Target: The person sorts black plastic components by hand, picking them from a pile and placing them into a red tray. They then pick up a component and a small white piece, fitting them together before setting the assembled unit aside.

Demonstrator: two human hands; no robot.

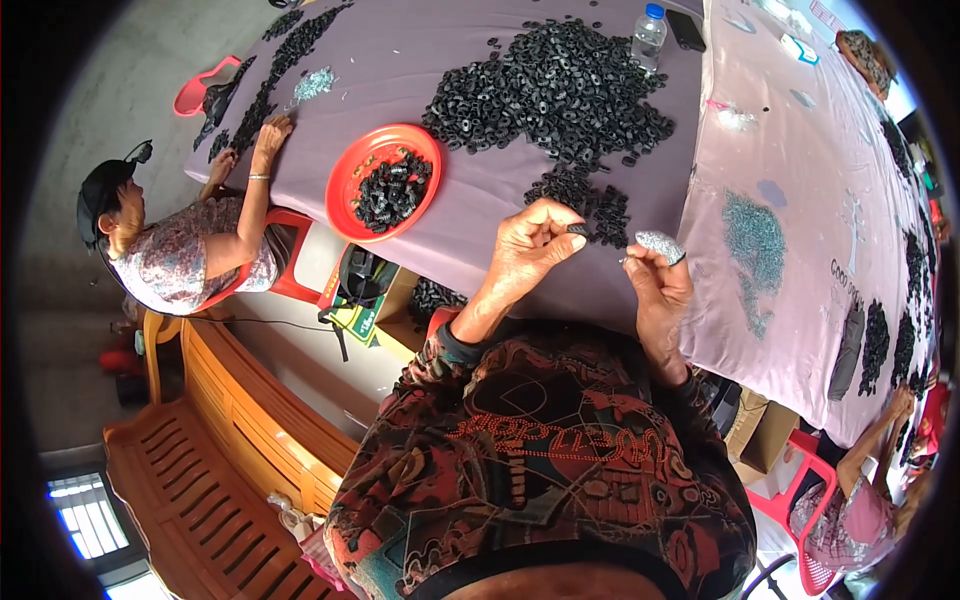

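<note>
Black ring (pixel 578 229) was pinched in left hand (pixel 528 243); right hand (pixel 655 275) pinched a grey glittery piece (pixel 661 245). Risk: ring slipping from fingertip grip into tabletop (pixel 480 190) pile (pixel 560 85).

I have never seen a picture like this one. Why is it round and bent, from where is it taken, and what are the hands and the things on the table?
There is no machine here. A person wears a wide fisheye camera on the head, looking down, so straight edges bend near the rim. The patterned sleeves belong to this person.

The left hand pinches a small black part between thumb and finger. The right hand holds a cluster of small silvery pieces.

On the purple table lie a big heap of black ring-like parts, a red plate with more of them, and a clear water bottle. On the adjoining pink cloth lies a pile of grey pieces. Another person sits at the left, hands on the table.
</note>
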